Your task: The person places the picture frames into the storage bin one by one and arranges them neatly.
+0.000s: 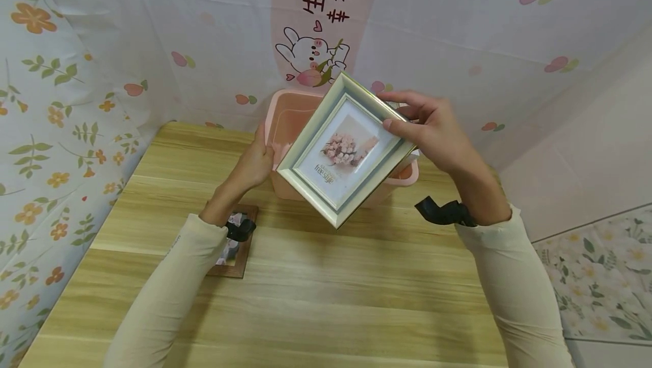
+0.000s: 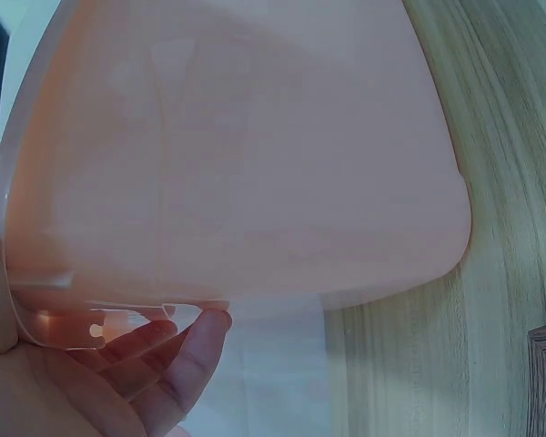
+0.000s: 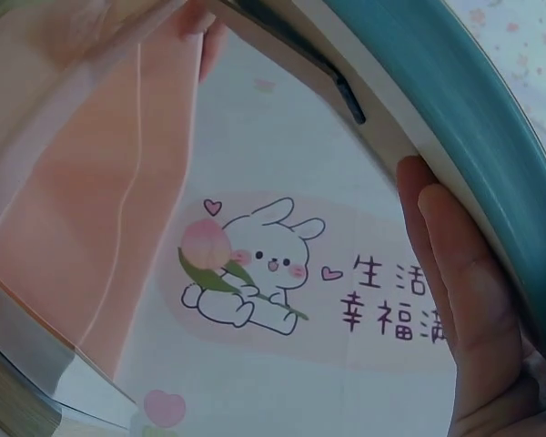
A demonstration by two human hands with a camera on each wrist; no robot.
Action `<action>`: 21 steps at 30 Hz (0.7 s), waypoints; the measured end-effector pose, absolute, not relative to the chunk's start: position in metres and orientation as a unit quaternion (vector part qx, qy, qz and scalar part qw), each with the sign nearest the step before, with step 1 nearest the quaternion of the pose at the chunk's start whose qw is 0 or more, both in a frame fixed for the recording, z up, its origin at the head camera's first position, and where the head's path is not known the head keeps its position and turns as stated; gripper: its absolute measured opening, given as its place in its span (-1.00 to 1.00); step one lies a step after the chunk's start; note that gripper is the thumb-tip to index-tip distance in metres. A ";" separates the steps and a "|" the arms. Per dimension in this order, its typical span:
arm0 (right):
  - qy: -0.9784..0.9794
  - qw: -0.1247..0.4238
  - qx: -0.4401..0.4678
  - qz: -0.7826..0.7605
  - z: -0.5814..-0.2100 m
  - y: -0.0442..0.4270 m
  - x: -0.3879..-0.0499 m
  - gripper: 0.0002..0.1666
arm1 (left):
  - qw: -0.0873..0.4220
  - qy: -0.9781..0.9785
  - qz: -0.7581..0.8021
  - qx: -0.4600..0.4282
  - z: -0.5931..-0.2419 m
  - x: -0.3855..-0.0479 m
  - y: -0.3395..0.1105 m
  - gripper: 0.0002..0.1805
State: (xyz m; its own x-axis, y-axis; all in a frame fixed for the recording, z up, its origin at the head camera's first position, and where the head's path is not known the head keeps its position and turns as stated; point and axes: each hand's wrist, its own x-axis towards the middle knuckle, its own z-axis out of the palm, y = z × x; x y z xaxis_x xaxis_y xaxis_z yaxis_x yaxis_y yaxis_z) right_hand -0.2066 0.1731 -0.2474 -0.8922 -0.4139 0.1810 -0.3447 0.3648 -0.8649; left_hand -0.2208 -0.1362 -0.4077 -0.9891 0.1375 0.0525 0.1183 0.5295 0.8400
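A cream picture frame (image 1: 351, 147) with a flower print is held tilted over a pink plastic bin (image 1: 287, 114). My right hand (image 1: 435, 130) grips its upper right edge, thumb on the front and fingers behind. In the right wrist view the same picture frame (image 3: 491, 155) shows its bluish side against the fingers (image 3: 469, 291). At the bin's left end, my left hand (image 1: 257, 161) holds the rim. The left wrist view has fingers (image 2: 196, 364) curled at the handle opening, below the bin's wall (image 2: 255, 164). The held frame hides much of the bin's inside.
A brown wooden picture frame (image 1: 236, 269) lies on the wood-grain table (image 1: 331, 300), partly covered by my left forearm. Something pale (image 1: 414, 155) shows at the bin's right end. Behind the bin hangs a printed cloth (image 1: 214, 28) with a rabbit drawing.
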 end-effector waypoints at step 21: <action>0.766 0.007 -0.189 -0.614 -0.246 0.173 -0.220 -0.49 | 0.017 0.869 0.490 0.071 -0.405 -0.219 -0.136 -0.30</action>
State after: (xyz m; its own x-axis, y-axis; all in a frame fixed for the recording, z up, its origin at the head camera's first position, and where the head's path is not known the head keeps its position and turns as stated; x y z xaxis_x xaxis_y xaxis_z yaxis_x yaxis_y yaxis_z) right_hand -0.2202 0.1730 -0.2455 -0.9282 -0.2986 0.2221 -0.2819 0.1742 -0.9435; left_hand -0.2193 -0.1355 -0.4048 -0.9893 0.1407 0.0397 0.1067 0.5096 0.8538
